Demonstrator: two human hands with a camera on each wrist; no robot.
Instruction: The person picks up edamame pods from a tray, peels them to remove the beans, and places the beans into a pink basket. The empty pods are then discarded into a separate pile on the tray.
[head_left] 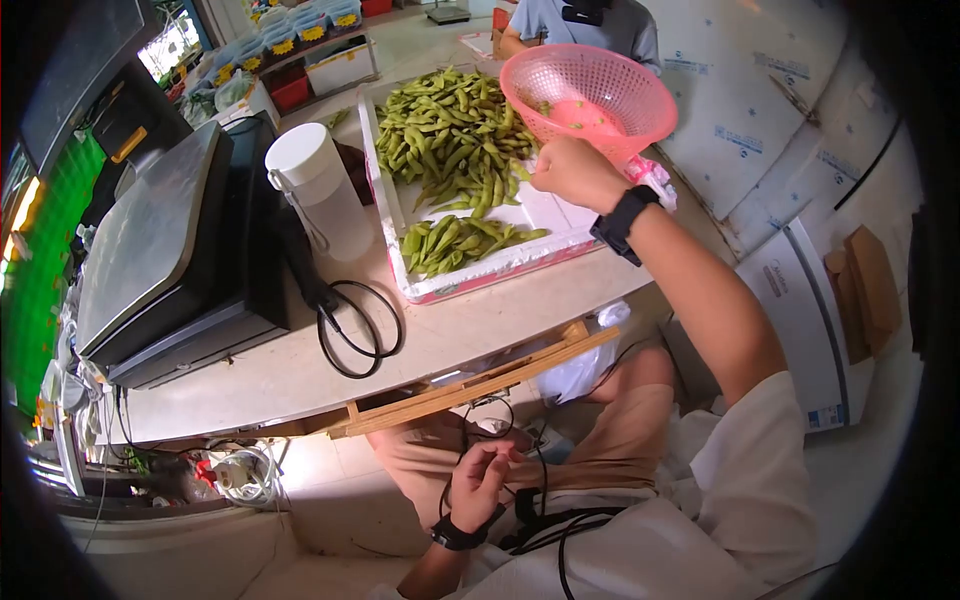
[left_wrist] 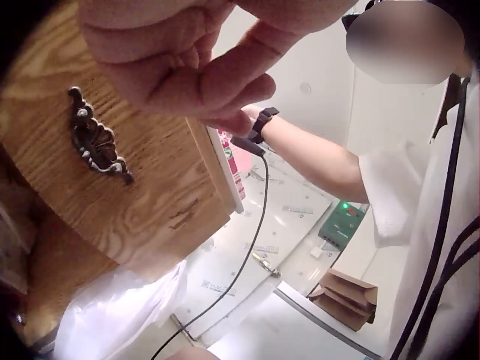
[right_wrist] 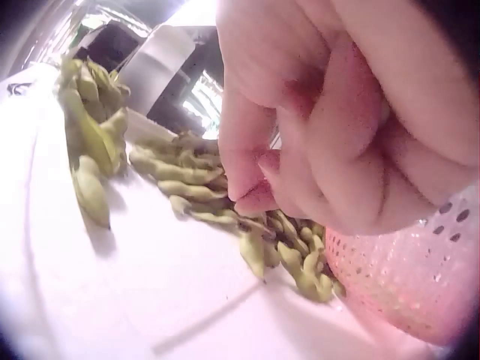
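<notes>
1. Clearly, in the head view the right hand (head_left: 578,175) is the nearer one: it is just beside the right side of the heap of green pods (head_left: 445,125), which lies in the white tray (head_left: 545,212), with the pink colander (head_left: 560,75) right behind the knuckles. From that hand the heap stretches to the left and away. Its pods point many ways, though those at the near end trail toward the person. A smaller bunch (head_left: 455,245) lies nearer the tray's front edge, its long axis running roughly left to right. The left hand (head_left: 482,480) is well apart, low over the lap, its fingers loosely bent

2. In the left wrist view that hand hangs before the wooden drawer (left_wrist: 150,202), half curled, with nothing visible in its grasp; no pods show here

3. In the right wrist view the fingers are curled in, thumb and fingertip together; whether a pod is between them I cannot tell. Pods lie behind and below the fingertips, their row slanting down toward the colander at the right. One pod (right_wrist: 253,253) just under the fingertips points downward in the picture, its long axis close to upright there
</notes>
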